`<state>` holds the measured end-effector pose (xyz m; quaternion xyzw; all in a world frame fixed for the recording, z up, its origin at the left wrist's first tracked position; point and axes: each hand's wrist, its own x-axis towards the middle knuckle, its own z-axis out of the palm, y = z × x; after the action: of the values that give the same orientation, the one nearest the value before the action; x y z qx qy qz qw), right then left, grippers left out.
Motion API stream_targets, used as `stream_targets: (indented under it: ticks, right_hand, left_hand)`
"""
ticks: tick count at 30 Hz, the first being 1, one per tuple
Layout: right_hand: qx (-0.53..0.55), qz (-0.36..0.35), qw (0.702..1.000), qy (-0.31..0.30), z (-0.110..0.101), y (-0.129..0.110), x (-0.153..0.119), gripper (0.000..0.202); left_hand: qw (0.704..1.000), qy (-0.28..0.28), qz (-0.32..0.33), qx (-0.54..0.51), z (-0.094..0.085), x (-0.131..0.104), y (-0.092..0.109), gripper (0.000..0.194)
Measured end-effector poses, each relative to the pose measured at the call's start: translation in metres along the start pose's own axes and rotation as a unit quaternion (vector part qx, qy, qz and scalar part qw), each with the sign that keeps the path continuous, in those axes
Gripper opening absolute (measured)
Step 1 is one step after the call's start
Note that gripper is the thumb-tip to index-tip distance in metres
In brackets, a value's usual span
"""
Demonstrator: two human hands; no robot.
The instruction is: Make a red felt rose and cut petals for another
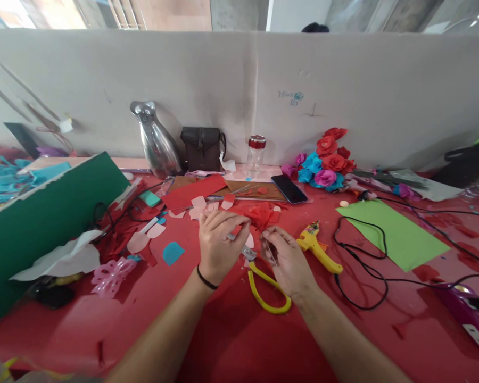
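A red paper flower [262, 214] is in front of me above the table, its petals loosely spread. My right hand [289, 260] is closed round its thin stem, just below the petals. From the other side, the thumb and fingers of my left hand [222, 243] pinch at the edge of a red petal. Beneath my hands lie yellow-handled pliers [261, 299], their metal head partly hidden by my fingers. A yellow glue gun [318, 249] rests to the right of my right hand.
Cut paper petals [172, 252] are scattered on the red table [231, 340]. A green box side [59, 229] stands left. Behind are a metal jug [155, 141], glass jar [256, 154], phone [289, 189] and paper bouquet [327, 162]. Black cables [363, 266] cross the right side near green paper [399, 234].
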<state>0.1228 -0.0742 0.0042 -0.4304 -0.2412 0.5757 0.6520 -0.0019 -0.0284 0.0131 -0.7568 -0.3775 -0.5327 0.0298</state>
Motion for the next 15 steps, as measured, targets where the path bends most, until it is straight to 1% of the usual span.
stream_targets:
  ticks: [2,5,8,10,11,13,14,15]
  right_hand:
    - [0.014,0.004,1.000,0.010,0.000,-0.001,0.000,0.020]
    - [0.041,0.022,0.999,0.017,-0.002,-0.002,0.002,0.021]
    - [0.068,0.044,0.997,0.009,-0.004,-0.004,0.003,0.021]
    - [0.085,0.056,0.995,-0.001,-0.005,-0.004,0.003,0.021]
    - [0.092,0.061,0.994,-0.006,-0.005,-0.005,0.003,0.021]
    - [0.104,0.070,0.992,-0.014,-0.005,-0.005,0.004,0.020]
    - [0.108,0.073,0.991,-0.018,-0.005,-0.005,0.004,0.021]
    - [0.110,0.077,0.991,-0.022,-0.004,-0.006,0.004,0.022]
  left_hand:
    - [1.000,0.021,-0.021,-0.004,-0.002,0.001,0.000,0.009]
    - [0.996,0.051,-0.076,-0.004,-0.007,0.005,-0.005,0.009]
    - [0.982,0.073,-0.174,0.024,-0.015,0.011,-0.021,0.010]
    - [0.964,0.069,-0.249,0.063,-0.022,0.016,-0.035,0.010]
    - [0.959,0.054,-0.264,0.094,-0.025,0.018,-0.042,0.013]
    - [0.949,0.034,-0.277,0.149,-0.031,0.020,-0.051,0.027]
    - [0.946,0.017,-0.289,0.144,-0.032,0.021,-0.054,0.031]
    - [0.945,0.001,-0.305,0.115,-0.033,0.021,-0.055,0.030]
